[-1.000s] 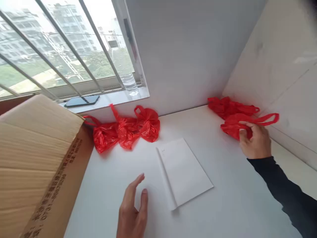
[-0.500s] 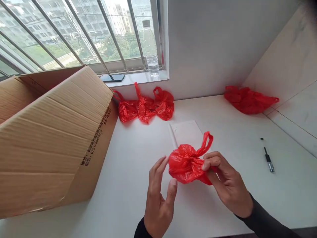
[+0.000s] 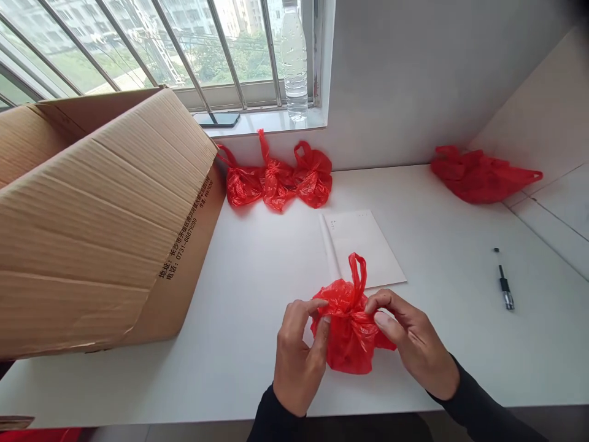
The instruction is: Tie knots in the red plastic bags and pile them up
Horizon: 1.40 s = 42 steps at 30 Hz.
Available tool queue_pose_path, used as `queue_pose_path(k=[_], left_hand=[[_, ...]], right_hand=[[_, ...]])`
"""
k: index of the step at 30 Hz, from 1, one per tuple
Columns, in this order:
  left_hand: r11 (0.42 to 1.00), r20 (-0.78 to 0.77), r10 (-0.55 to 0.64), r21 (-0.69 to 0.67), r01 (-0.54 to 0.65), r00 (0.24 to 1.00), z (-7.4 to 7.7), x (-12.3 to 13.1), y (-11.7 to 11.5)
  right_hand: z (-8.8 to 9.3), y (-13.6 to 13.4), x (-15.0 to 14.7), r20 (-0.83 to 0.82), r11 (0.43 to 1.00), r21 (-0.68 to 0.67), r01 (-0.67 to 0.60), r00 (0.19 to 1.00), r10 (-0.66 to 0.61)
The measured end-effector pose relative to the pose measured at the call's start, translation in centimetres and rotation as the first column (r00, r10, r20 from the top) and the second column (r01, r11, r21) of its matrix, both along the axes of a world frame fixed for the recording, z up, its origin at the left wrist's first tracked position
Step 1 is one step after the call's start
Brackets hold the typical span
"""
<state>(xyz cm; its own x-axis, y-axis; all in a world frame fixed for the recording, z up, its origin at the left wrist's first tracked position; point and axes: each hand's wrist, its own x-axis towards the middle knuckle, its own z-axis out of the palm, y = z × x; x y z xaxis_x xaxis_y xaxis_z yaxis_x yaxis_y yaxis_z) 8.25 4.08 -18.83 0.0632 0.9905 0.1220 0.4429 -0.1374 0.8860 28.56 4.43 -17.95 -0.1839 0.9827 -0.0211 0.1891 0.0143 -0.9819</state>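
Between my hands is a tied red plastic bag (image 3: 350, 344), bunched at a knot with one handle loop standing up. My left hand (image 3: 301, 350) pinches the bag's left side between thumb and forefinger. At the right of the knot, the thumb and forefinger of my right hand (image 3: 416, 337) grip the gathered plastic. What the bag contains is hidden by the plastic. Behind it an open notebook (image 3: 372, 252) lies on the white table (image 3: 243, 344), its near edge partly covered by the bag.
Three tied red bags (image 3: 278, 184) stand in a row below the window sill. A large open cardboard box (image 3: 105, 227) is at the left. Further right lie a flattened red bag bundle (image 3: 481, 175) and a pen (image 3: 505, 291). A water bottle (image 3: 294, 67) and phone (image 3: 217, 120) rest on the sill.
The bag has been lowered and turned, its loop now upright. My left hand, open beside it before, has closed on its left side. My right hand has shifted its grip to the knot.
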Motion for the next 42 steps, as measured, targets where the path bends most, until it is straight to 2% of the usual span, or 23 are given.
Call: queue_pose_path(k=[2, 6, 9, 13, 16, 19, 22, 24, 26, 29, 31, 34, 37, 40, 42], left_hand=[[1.000, 0.019, -0.002, 0.012, 0.002, 1.000, 0.0, 0.1, 0.1], [0.999, 0.044, -0.006, 0.035, 0.005, 0.999, 0.1, 0.3, -0.2], [0.996, -0.004, -0.034, 0.088, 0.034, 0.999, 0.1, 0.3, -0.3], [0.973, -0.079, -0.186, 0.125, 0.195, 0.979, -0.1, -0.1, 0.0], [0.969, -0.102, -0.201, 0.124, 0.213, 0.974, -0.5, -0.5, 0.3], [0.975, -0.130, -0.175, 0.115, 0.190, 0.976, -0.9, -1.0, 0.6], [0.986, -0.116, -0.144, 0.071, 0.153, 0.983, -0.8, -1.4, 0.5], [0.991, -0.101, -0.114, 0.057, 0.120, 0.988, -0.5, -1.5, 0.3], [0.987, -0.119, -0.114, 0.101, 0.126, 0.986, -0.1, -1.4, 0.2], [0.962, -0.182, -0.167, 0.185, 0.201, 0.969, 0.3, -0.9, 0.4], [0.962, -0.144, -0.173, 0.188, 0.199, 0.974, 0.3, -0.6, 0.7], [0.984, 0.002, -0.109, 0.143, 0.107, 0.994, 0.2, -0.5, 1.1], [0.993, 0.075, -0.064, 0.103, 0.056, 0.995, 0.1, -0.6, 1.0], [0.999, 0.114, -0.006, 0.036, 0.002, 0.993, 0.0, -1.1, 0.7], [0.993, 0.154, 0.110, -0.066, -0.101, 0.982, -0.1, -1.9, 0.7]], right_hand=[[0.4, 0.3, -0.2, 0.150, 1.000, 0.019, 0.001, 0.989, -0.004], [0.9, 0.8, -0.8, 0.375, 0.993, 0.053, -0.107, 0.924, 0.080], [1.0, 1.0, -1.1, 0.384, 0.984, 0.067, -0.166, 0.914, 0.128], [1.3, 0.9, -1.0, 0.352, 0.975, 0.153, -0.160, 0.931, 0.097], [1.6, 0.7, -0.5, 0.347, 0.976, 0.213, -0.055, 0.937, -0.023], [2.1, 0.9, 0.3, 0.244, 0.961, 0.242, 0.135, 0.950, -0.195], [2.7, 1.4, 1.2, 0.104, 0.909, 0.204, 0.364, 0.915, -0.390], [3.1, 1.6, 1.3, 0.065, 0.896, 0.170, 0.410, 0.903, -0.425], [3.5, 1.6, 1.1, 0.049, 0.916, 0.171, 0.362, 0.926, -0.375], [3.7, 1.2, 0.3, 0.017, 0.949, 0.170, 0.266, 0.962, -0.273], [3.5, 0.9, -0.2, 0.047, 0.961, 0.154, 0.228, 0.970, -0.238], [2.5, 0.5, -0.7, 0.229, 0.975, 0.169, 0.145, 0.956, -0.182], [1.4, 0.4, -0.9, 0.394, 0.985, 0.166, 0.036, 0.914, -0.100], [1.1, 0.4, -0.3, 0.423, 0.991, 0.131, 0.034, 0.902, -0.087], [1.3, 0.5, 0.7, 0.424, 0.992, 0.095, 0.089, 0.898, -0.121]])
